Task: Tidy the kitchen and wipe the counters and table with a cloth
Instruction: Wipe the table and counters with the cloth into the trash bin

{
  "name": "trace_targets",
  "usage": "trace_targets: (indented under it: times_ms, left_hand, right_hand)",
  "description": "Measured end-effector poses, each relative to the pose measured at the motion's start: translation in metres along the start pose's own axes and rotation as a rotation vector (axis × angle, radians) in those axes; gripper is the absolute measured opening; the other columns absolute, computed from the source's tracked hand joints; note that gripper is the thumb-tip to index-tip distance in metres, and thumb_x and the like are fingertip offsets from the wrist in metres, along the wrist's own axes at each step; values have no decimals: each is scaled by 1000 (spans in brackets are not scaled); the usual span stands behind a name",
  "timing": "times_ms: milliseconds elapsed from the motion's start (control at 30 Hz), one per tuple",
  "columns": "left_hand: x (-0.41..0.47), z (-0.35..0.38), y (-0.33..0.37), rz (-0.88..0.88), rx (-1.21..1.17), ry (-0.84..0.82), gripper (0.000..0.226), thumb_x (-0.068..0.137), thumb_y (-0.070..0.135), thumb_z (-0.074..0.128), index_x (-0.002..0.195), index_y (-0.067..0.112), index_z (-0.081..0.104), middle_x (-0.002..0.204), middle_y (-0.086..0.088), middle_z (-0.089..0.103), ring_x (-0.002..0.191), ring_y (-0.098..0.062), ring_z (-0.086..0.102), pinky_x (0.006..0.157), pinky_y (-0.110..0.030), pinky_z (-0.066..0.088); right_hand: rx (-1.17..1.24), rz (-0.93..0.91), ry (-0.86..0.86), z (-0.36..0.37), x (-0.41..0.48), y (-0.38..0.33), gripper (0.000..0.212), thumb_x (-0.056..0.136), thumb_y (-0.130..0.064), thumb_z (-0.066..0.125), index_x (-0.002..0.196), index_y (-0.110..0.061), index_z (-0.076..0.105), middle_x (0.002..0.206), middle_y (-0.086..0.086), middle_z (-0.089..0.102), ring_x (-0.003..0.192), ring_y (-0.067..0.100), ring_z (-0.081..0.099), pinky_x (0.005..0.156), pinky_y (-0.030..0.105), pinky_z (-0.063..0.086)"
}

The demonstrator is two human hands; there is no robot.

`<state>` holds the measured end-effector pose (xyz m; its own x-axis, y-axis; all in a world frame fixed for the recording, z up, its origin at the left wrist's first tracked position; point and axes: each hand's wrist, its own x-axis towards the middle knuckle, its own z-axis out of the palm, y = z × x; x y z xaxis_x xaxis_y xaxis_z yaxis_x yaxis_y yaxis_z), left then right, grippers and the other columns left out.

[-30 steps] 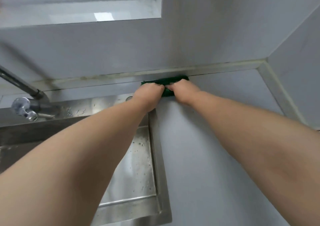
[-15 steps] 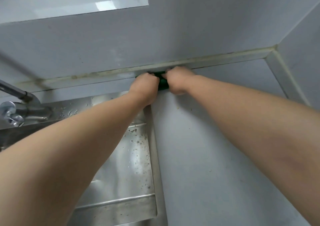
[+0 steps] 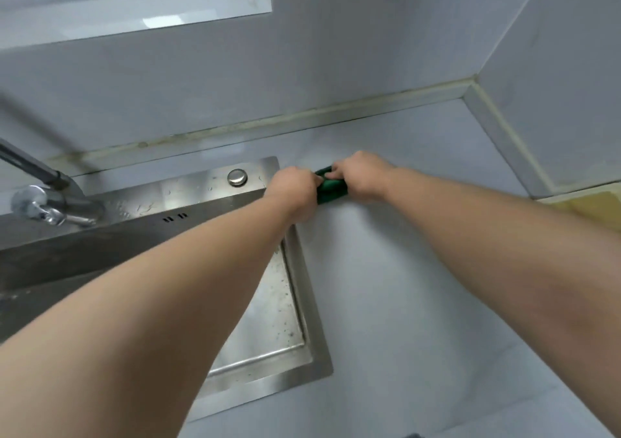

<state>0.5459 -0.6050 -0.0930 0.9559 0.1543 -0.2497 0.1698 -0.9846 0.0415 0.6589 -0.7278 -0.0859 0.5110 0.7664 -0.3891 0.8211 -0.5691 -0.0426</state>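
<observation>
Together, the left hand (image 3: 295,193) and the right hand (image 3: 364,178) are gripping a bunched dark green cloth (image 3: 331,189), with their fingers curling round it and their knuckles nearly meeting. The cloth is lying on the smooth pale grey counter (image 3: 420,303), just right of the far right corner of the rectangular stainless steel sink (image 3: 314,320). A chrome tap (image 3: 50,199) is standing at far left.
</observation>
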Motion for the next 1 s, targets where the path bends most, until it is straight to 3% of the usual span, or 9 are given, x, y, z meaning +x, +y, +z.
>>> trace_targets:
  times_ms: [367, 533, 733, 867, 1000]
  left_hand:
    - [-161, 30, 97, 224, -23, -113, 29, 95, 14, 43, 117, 17, 62, 104, -8, 64, 102, -27, 54, 70, -32, 39]
    - [-215, 46, 127, 315, -8, -166, 28, 91, 12, 45, 112, 16, 63, 99, -6, 64, 86, -23, 47, 69, -34, 42]
    - [-247, 56, 146, 351, -9, -175, 31, 92, 9, 44, 118, 16, 59, 104, -5, 62, 84, -20, 36, 71, -32, 39]
    - [-249, 55, 148, 375, 1, -196, 30, 92, 9, 43, 116, 15, 59, 102, -6, 62, 84, -21, 38, 71, -32, 38]
    - [-240, 46, 150, 361, 6, -284, 23, 90, 11, 47, 106, 13, 63, 78, -3, 53, 81, -22, 47, 67, -32, 42]
  right_hand:
    - [76, 126, -45, 76, -198, -55, 33, 103, -28, 41, 132, -25, 57, 127, 0, 63, 115, 26, 57, 89, 30, 43]
    - [137, 196, -67, 105, -264, -76, 32, 101, -24, 41, 129, -26, 58, 126, -2, 64, 113, 24, 58, 90, 31, 45]
    - [111, 183, -127, 120, -309, -91, 63, 91, -2, 42, 146, -32, 45, 135, -7, 53, 118, 23, 51, 92, 28, 39]
    - [69, 151, -132, 117, -312, -96, 65, 91, 0, 43, 148, -32, 44, 136, -5, 51, 119, 23, 49, 95, 30, 40]
    - [150, 182, -139, 115, -310, -90, 59, 89, 0, 43, 135, -33, 57, 123, -5, 62, 108, 23, 56, 90, 32, 46]
